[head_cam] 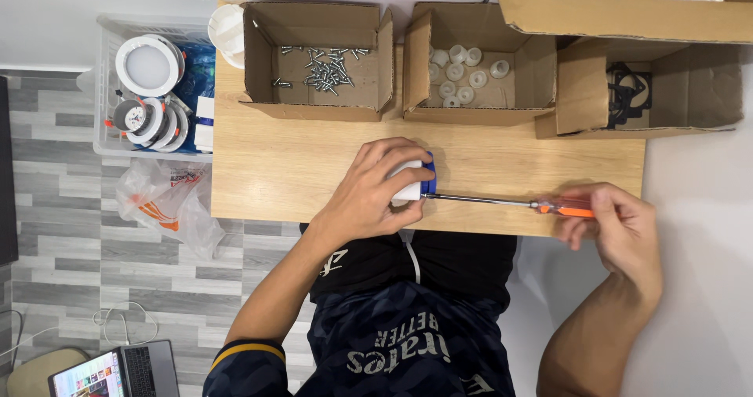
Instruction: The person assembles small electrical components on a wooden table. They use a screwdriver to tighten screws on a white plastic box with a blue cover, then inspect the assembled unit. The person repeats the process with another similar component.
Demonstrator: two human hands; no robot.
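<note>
I am watching the left hand (369, 193) curling over a small white block-shaped part (406, 183) with a blue piece (427, 177) on its right side, fingers wrapped around it and pressing it down near the front edge of the wooden table (274, 169). The right hand (620, 224) is closing around the orange handle of a screwdriver (510, 202), held level, its metal shaft running leftward and its tip meeting the blue piece. A white cord (412, 257) is hanging from the part over the table's edge. Behind the hands, an open cardboard box of screws (318, 63) is sitting beside a second cardboard box holding white round caps (471, 67), and a third box with black parts (627, 91) is lying further right. A clear bin of round white lamps (149, 83) is standing left of the table, with a crumpled plastic bag (169, 197) just below it.
</note>
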